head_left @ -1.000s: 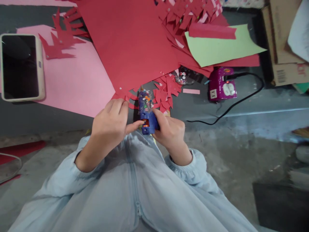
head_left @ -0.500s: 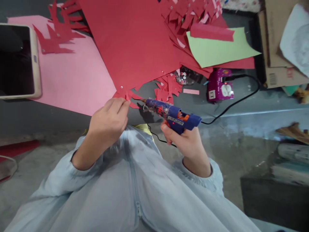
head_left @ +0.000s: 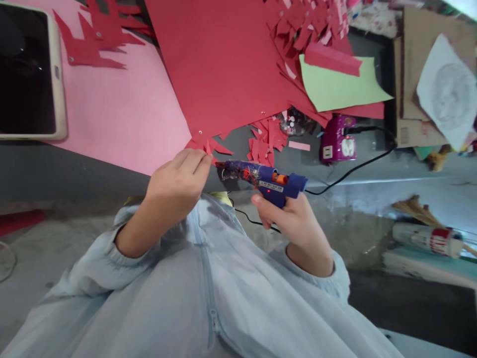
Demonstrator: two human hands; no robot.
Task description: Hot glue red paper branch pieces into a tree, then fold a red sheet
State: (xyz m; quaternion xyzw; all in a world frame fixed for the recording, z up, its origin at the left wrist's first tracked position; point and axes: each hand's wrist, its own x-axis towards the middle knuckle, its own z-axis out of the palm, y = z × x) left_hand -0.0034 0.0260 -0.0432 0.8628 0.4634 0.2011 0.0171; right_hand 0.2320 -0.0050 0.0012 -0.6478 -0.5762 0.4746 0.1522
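My right hand [head_left: 288, 216] is wrapped round the grip of a blue hot glue gun [head_left: 268, 176], its small red light lit. The gun's nozzle points left, close by the fingertips of my left hand [head_left: 181, 179]. Those fingers pinch a red paper cutout [head_left: 219, 147] with pointed ends at the table's near edge; part of it is hidden under the hand. A small googly eye [head_left: 200, 132] shows just above the cutout. To the right of it lies a heap of red paper scraps [head_left: 266, 141].
A large red sheet [head_left: 219, 64] and a pink sheet [head_left: 122, 104] cover the table's middle and left. A tablet [head_left: 26, 74] lies far left. A purple power socket [head_left: 338, 141] with a black cable, a green sheet [head_left: 343, 87] and cardboard [head_left: 413, 64] are on the right.
The glue gun's nozzle has lowered slightly, from beside the cutout's point to just below it. The whole view has shifted a little. Both hands keep their hold.
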